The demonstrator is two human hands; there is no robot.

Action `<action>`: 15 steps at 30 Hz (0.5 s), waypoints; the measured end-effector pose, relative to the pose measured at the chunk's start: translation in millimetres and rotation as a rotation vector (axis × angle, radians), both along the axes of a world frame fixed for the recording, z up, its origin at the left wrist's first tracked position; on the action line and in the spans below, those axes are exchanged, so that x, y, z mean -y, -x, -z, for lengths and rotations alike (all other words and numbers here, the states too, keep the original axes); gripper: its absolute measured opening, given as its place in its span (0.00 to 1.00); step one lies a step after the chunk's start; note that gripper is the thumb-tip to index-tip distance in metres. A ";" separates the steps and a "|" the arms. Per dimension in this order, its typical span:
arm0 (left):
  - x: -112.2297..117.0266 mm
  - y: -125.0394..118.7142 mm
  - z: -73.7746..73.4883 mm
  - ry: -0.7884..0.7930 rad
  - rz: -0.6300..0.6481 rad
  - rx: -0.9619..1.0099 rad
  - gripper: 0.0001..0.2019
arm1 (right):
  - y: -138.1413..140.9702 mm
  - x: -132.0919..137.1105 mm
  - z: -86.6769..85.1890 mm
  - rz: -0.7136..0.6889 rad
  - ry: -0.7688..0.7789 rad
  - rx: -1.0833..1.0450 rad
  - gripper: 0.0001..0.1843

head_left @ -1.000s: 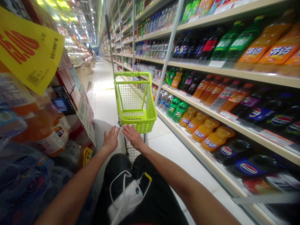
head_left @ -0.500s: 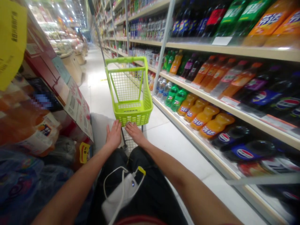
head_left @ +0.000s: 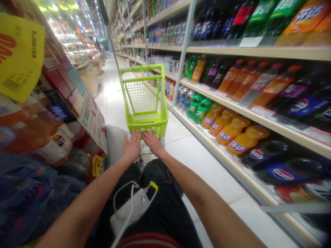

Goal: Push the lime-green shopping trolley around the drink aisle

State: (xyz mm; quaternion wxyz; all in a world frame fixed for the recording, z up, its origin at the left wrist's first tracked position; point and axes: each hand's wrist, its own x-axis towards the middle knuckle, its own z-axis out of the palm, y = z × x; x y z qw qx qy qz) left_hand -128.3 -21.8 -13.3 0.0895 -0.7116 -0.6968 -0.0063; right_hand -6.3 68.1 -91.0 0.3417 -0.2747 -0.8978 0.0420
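Both arms stretch forward to a lime-green shopping cart [head_left: 143,126]. Its basket shows nothing inside. My left hand [head_left: 132,147] lies with fingers extended against the near lower edge of the basket. Beside it, my right hand [head_left: 153,142] rests on the same edge, fingers stretched out and slightly apart. Neither hand wraps round anything that I can see. On my lap sits a white power bank [head_left: 129,210] with a white cable plugged into it.
Shelves of soft drinks line the right side, with orange soda bottles [head_left: 234,131] and a dark cola bottle [head_left: 289,172] low down. On the left stand stacked cartons [head_left: 91,117], packed drinks and a yellow price sign [head_left: 23,58]. A tiled aisle [head_left: 113,100] runs ahead.
The view has turned slightly left, so shelves and stacked goods sit further right and more of the yellow sign shows. My hands stay at the cart's near edge.
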 end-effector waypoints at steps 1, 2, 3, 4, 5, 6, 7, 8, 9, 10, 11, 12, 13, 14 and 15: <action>0.1 -3.2 -0.1 0.003 0.012 -0.005 0.31 | -3.5 0.9 4.0 0.002 -0.003 0.004 0.18; -0.1 -5.9 -0.3 0.003 0.023 -0.009 0.31 | -7.3 1.7 5.3 0.001 -0.014 0.001 0.18; -0.7 -8.0 -0.5 -0.003 0.029 -0.011 0.31 | -11.4 2.3 3.6 -0.001 -0.032 -0.010 0.19; -1.6 -9.4 -0.7 -0.014 0.032 -0.013 0.31 | -15.6 2.5 -0.9 -0.001 -0.056 -0.031 0.19; -3.0 -10.2 -1.0 -0.029 0.031 -0.013 0.32 | -19.5 2.2 -7.9 0.004 -0.083 -0.060 0.20; -4.8 -10.2 -1.4 -0.045 0.025 -0.014 0.32 | -23.0 1.4 -16.6 0.014 -0.109 -0.094 0.20; -6.7 -9.8 -1.9 -0.059 0.018 -0.014 0.33 | -25.8 0.1 -26.1 0.030 -0.131 -0.128 0.21; -8.7 -9.0 -2.4 -0.070 0.007 -0.017 0.33 | -27.8 -1.7 -35.3 0.048 -0.146 -0.157 0.21; -10.6 -8.2 -2.9 -0.078 -0.001 -0.021 0.34 | -28.8 -3.8 -43.1 0.061 -0.157 -0.175 0.21; -12.2 -7.7 -3.4 -0.083 -0.007 -0.028 0.34 | -29.0 -6.2 -48.7 0.065 -0.165 -0.183 0.21; -13.5 -7.6 -3.9 -0.087 -0.010 -0.037 0.34 | -28.6 -8.6 -51.5 0.060 -0.171 -0.180 0.21; -14.4 -8.3 -4.4 -0.091 -0.010 -0.048 0.34 | -27.6 -10.8 -51.1 0.048 -0.175 -0.170 0.20; -14.9 -9.7 -4.7 -0.092 -0.005 -0.058 0.34 | -26.3 -12.7 -47.7 0.036 -0.179 -0.155 0.20; -14.9 -11.9 -5.0 -0.092 0.003 -0.069 0.33 | -25.1 -14.2 -41.7 0.028 -0.184 -0.142 0.19; -14.7 -14.7 -5.0 -0.090 0.017 -0.079 0.33 | -24.1 -15.2 -33.6 0.026 -0.188 -0.129 0.18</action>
